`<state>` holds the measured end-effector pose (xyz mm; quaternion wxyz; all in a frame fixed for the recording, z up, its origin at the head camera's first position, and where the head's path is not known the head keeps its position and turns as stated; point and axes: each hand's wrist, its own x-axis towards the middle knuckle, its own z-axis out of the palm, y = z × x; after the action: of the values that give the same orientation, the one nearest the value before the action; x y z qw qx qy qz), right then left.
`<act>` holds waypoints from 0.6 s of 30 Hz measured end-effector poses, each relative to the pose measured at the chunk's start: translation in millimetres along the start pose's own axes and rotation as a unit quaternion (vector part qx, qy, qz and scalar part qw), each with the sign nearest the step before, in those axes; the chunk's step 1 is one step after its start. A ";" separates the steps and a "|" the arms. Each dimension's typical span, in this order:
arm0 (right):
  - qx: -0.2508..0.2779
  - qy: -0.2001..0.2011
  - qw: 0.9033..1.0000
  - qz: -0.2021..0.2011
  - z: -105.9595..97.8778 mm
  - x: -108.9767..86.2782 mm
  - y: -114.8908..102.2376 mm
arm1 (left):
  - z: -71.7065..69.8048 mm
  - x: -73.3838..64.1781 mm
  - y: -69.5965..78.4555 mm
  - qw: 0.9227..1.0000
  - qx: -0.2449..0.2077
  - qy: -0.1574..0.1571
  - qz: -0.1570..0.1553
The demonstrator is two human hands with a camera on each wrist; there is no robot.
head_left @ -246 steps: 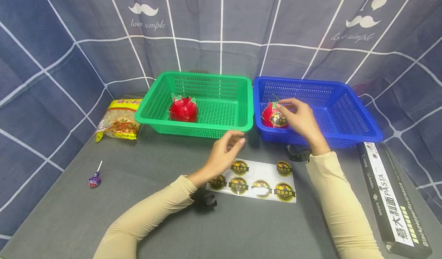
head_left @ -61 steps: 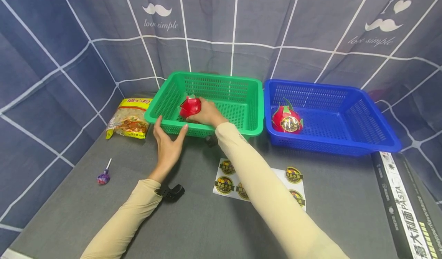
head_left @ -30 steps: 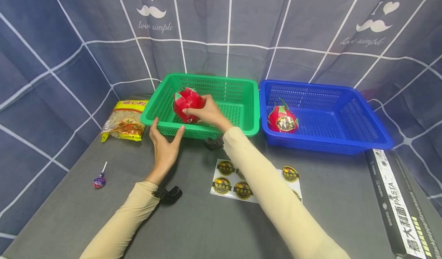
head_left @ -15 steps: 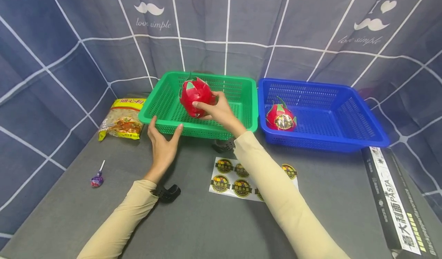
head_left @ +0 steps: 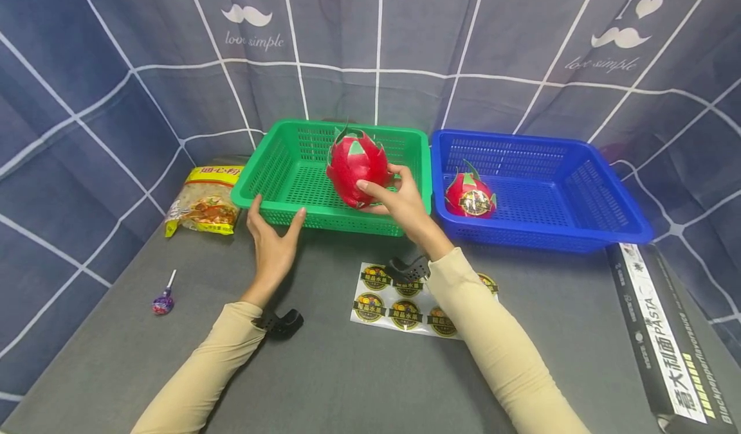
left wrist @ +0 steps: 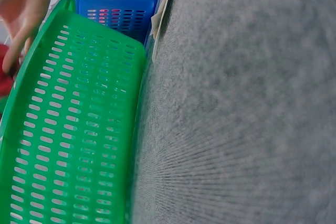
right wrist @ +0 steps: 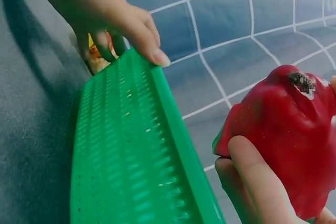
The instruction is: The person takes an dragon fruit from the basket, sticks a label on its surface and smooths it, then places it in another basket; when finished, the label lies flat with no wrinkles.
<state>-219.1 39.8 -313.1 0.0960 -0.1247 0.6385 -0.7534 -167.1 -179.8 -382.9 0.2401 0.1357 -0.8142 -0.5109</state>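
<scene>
In the head view my right hand (head_left: 408,206) grips a red dragon fruit (head_left: 356,170) with green-tipped scales, held above the green basket (head_left: 272,212). The right wrist view shows the thumb across the fruit (right wrist: 283,135) and its dark stem end. My left hand (head_left: 273,251) touches the front rim of this basket near its left corner, thumb and fingers spread; its thumb lies at the rim in the right wrist view. A second dragon fruit (head_left: 454,199), bearing a round black-and-gold sticker (head_left: 476,203), sits at the left end of the blue basket (head_left: 556,238).
A sheet of round stickers (head_left: 379,292) lies in front of the baskets, partly under the right forearm. To the left are a yellow pasta bag (head_left: 205,199) and a lollipop (head_left: 163,302). A long black pasta box (head_left: 660,331) lies at the right. A tile-patterned curtain (head_left: 330,29) hangs behind.
Earlier my right hand was at the stickered dragon fruit in the blue basket. It then took hold of the other one inside the green basket, lifted it and moved it right.
</scene>
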 end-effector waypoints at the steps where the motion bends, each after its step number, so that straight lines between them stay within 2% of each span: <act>1: 0.001 0.003 1.000 -0.005 -2.3 -3.7 -0.8 | 0.0 0.0 0.1 1.000 0.000 0.001 -0.001; 4: -0.006 0.011 1.000 -0.015 -10.0 -13.5 -3.3 | 0.3 -0.1 1.0 1.000 0.001 0.001 -0.004; 5: -0.018 0.019 1.000 -0.011 -8.5 -22.0 -11.0 | 0.4 0.0 1.5 1.000 0.000 0.000 -0.004; 9: -0.045 0.027 0.999 -0.003 -18.8 -38.2 -14.4 | 0.4 -0.1 2.7 1.000 -0.002 0.000 -0.002; 14: -0.095 0.024 0.995 0.010 -33.0 -61.6 -12.7 | -0.8 -0.7 2.9 1.000 -0.001 -0.002 0.000; 18: -0.101 0.012 0.995 -0.002 -40.4 -80.2 -8.4 | -1.3 -0.6 2.0 1.000 -0.002 -0.004 0.000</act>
<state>-155.3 103.5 -316.3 0.0735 -0.1256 0.7125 -0.6865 -165.9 -179.7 -380.8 0.2371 0.1328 -0.8143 -0.5129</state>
